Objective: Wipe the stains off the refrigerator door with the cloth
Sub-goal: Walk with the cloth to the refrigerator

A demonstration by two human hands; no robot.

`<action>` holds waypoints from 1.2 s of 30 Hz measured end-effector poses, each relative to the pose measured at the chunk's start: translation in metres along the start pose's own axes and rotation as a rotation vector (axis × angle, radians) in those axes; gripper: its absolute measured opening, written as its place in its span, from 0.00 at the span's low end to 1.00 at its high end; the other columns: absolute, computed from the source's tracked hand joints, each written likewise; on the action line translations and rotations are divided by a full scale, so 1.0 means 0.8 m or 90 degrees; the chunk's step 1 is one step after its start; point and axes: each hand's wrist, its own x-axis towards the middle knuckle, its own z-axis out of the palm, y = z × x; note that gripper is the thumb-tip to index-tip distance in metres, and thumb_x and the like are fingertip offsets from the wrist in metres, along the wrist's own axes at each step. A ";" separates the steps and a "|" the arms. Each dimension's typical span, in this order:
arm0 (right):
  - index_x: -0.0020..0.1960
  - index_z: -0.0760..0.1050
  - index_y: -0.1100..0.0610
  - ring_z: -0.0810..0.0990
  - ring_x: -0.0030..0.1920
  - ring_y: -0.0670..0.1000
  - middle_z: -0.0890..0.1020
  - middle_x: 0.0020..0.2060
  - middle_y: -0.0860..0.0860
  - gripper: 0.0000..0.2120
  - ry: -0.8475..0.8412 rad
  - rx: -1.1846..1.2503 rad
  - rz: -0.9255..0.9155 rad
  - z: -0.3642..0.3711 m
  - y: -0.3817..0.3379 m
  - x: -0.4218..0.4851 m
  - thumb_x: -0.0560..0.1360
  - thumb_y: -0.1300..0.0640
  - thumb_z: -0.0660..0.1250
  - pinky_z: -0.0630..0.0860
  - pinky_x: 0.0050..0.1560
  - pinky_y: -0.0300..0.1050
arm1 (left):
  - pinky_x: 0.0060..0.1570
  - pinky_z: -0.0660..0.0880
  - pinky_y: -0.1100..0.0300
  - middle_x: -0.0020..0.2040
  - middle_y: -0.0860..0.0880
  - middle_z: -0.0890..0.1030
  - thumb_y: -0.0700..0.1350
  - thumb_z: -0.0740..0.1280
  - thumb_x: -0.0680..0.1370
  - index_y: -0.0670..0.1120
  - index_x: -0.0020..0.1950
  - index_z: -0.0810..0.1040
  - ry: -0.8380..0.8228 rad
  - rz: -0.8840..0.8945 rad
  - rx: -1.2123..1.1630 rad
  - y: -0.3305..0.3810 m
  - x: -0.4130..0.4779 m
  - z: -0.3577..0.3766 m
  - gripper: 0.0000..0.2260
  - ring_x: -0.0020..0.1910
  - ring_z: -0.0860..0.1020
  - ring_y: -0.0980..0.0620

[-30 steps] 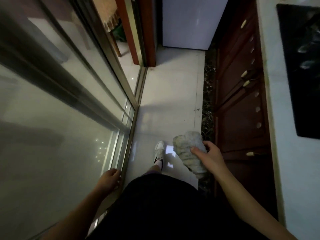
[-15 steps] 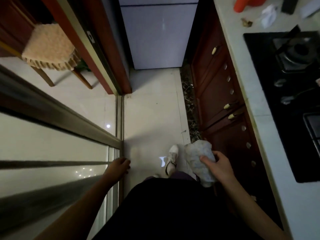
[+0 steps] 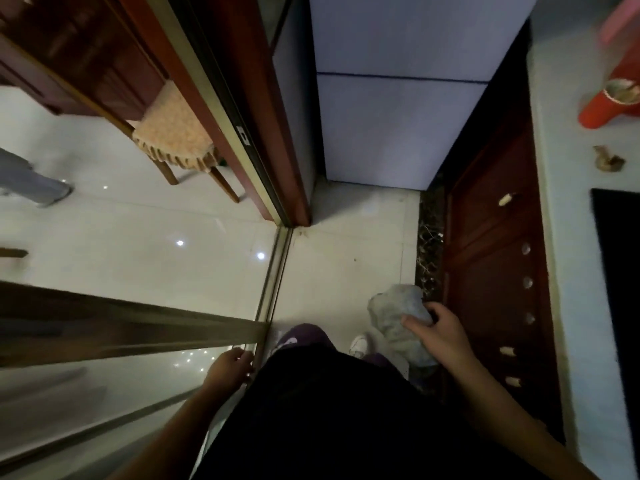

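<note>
The refrigerator (image 3: 398, 109) stands straight ahead at the end of a narrow floor strip, its pale door split by a dark horizontal seam. No stains show on it in this dim light. My right hand (image 3: 441, 336) grips a crumpled grey cloth (image 3: 398, 317) at hip height, low right, well short of the door. My left hand (image 3: 230, 368) hangs low left with curled fingers, at the edge of the glass sliding door frame (image 3: 273, 278); it holds nothing that I can see.
Dark red cabinets (image 3: 491, 258) with pale knobs line the right side under a white counter (image 3: 568, 216). On the counter stand a red bottle (image 3: 609, 102) and a black hob (image 3: 620, 271). A cushioned wooden chair (image 3: 173, 136) stands beyond the glass.
The view has advanced and tilted up, so the refrigerator looms larger and closer. Both hands stay low; my right hand keeps hold of the cloth.
</note>
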 end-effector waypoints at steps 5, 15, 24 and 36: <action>0.57 0.75 0.50 0.81 0.47 0.51 0.81 0.47 0.48 0.17 -0.016 0.013 -0.045 -0.022 -0.081 0.078 0.72 0.51 0.78 0.80 0.52 0.50 | 0.25 0.64 0.65 0.33 0.43 0.77 0.39 0.60 0.82 0.40 0.41 0.76 0.000 -0.045 -0.003 0.056 0.035 0.000 0.11 0.26 0.74 0.49; 0.70 0.74 0.60 0.80 0.57 0.57 0.81 0.60 0.56 0.30 0.104 0.033 0.070 -0.072 -0.141 0.195 0.72 0.51 0.78 0.75 0.55 0.48 | 0.35 0.74 0.56 0.34 0.44 0.83 0.53 0.66 0.68 0.40 0.42 0.80 -0.112 0.013 0.061 0.262 0.190 -0.014 0.16 0.33 0.80 0.43; 0.65 0.77 0.59 0.80 0.60 0.63 0.82 0.58 0.59 0.25 0.224 0.071 0.132 -0.146 -0.167 0.265 0.73 0.47 0.76 0.75 0.64 0.63 | 0.51 0.80 0.47 0.37 0.45 0.84 0.50 0.66 0.73 0.41 0.45 0.81 -0.140 0.162 0.159 0.523 0.246 0.006 0.12 0.36 0.81 0.45; 0.70 0.74 0.59 0.78 0.55 0.53 0.80 0.58 0.55 0.29 0.080 0.090 0.039 -0.229 -0.273 0.416 0.74 0.48 0.76 0.78 0.60 0.54 | 0.35 0.72 0.60 0.43 0.45 0.85 0.44 0.63 0.81 0.49 0.45 0.80 -0.016 0.207 0.143 0.655 0.236 0.016 0.08 0.39 0.82 0.48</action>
